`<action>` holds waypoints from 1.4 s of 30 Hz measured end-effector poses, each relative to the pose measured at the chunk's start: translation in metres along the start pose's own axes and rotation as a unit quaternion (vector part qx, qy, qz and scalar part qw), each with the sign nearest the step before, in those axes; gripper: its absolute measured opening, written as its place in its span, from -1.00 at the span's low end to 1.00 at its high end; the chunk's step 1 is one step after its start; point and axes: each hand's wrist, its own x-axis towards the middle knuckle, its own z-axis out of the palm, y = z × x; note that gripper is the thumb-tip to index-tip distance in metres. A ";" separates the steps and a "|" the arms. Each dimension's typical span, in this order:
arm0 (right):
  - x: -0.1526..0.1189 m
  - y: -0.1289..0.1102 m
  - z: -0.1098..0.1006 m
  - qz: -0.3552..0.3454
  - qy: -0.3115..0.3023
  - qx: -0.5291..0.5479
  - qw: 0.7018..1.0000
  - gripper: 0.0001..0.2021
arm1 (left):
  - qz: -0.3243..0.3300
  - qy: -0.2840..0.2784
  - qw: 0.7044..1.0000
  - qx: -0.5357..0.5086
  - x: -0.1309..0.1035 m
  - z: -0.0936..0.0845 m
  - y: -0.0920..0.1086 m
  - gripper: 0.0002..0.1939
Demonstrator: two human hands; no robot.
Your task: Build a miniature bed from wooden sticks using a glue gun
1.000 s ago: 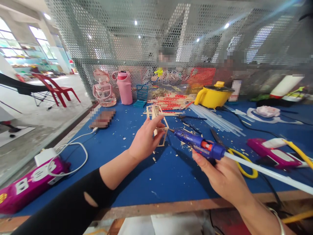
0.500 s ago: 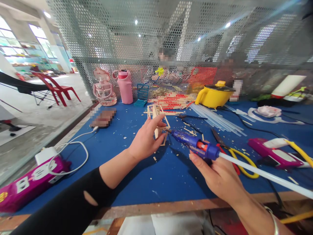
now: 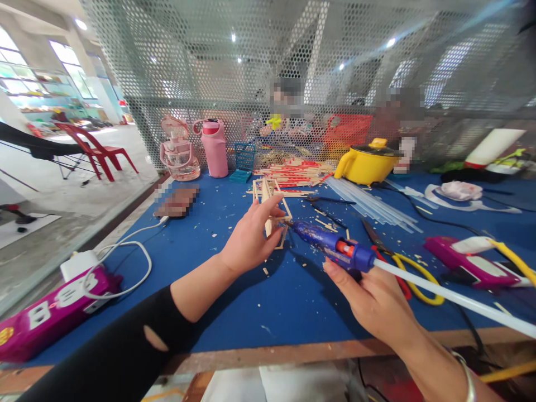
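Note:
My right hand [image 3: 377, 296] is wrapped round a blue glue gun [image 3: 322, 239], with a long white glue stick [image 3: 452, 298] running out of its back end. The gun's nozzle meets a small frame of thin wooden sticks [image 3: 286, 207] in the middle of the table. My left hand [image 3: 253, 234] is closed on this wooden frame, its thumb and fingers close to the nozzle. The fingers cover part of the frame, and the exact contact at the tip is too small to make out.
Behind the frame lies a pile of red-marked wooden sticks [image 3: 297, 170]. Clear glue sticks [image 3: 372, 204], a yellow pot [image 3: 368, 163] and yellow-handled scissors [image 3: 414, 279] are to the right. A phone [image 3: 178, 202], pink bottle [image 3: 214, 149] and purple power strip [image 3: 62, 307] stand left.

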 end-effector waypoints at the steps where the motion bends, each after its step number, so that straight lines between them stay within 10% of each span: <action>1: 0.000 0.000 0.000 0.000 -0.001 -0.001 1.000 -0.80 | 0.000 0.001 1.000 0.001 0.000 0.000 0.000 -0.33; 42: -0.003 0.004 -0.004 -0.040 0.015 -0.030 0.999 -0.78 | 0.002 0.005 1.000 -0.009 0.001 0.000 0.000 -0.35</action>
